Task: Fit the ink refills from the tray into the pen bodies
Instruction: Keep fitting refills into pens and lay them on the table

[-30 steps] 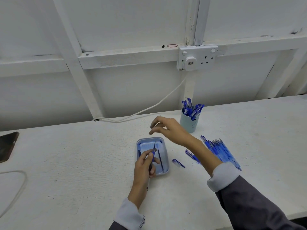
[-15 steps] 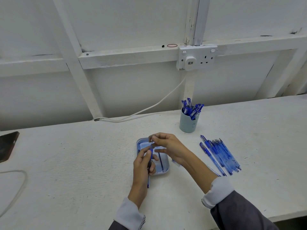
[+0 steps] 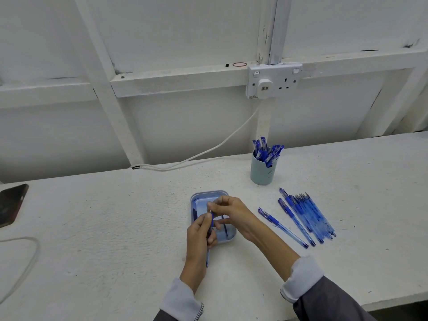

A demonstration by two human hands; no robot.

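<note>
A light blue tray [image 3: 196, 198] lies on the white table [image 3: 115, 228], with a dark ink refill [image 3: 225, 226] still inside it. Over the tray's near half, my left hand [image 3: 199, 232] grips a blue pen body [image 3: 207, 258] whose lower end sticks out below the fist. My right hand [image 3: 228, 210] pinches the pen's top end with thumb and forefinger. Both hands meet at the pen. Whether a refill sits inside the body is hidden by the fingers.
Several blue pens [image 3: 308, 214] lie in a row to the right of the tray, one pen [image 3: 281, 227] set apart nearer my wrist. A pale cup [image 3: 262, 176] full of capped pens stands behind them. A dark phone [image 3: 11, 203] and a cable [image 3: 23, 262] lie at the left.
My right hand came back from near the cup to the tray and took hold of the pen's top end. A pen now lies apart from the row on the right.
</note>
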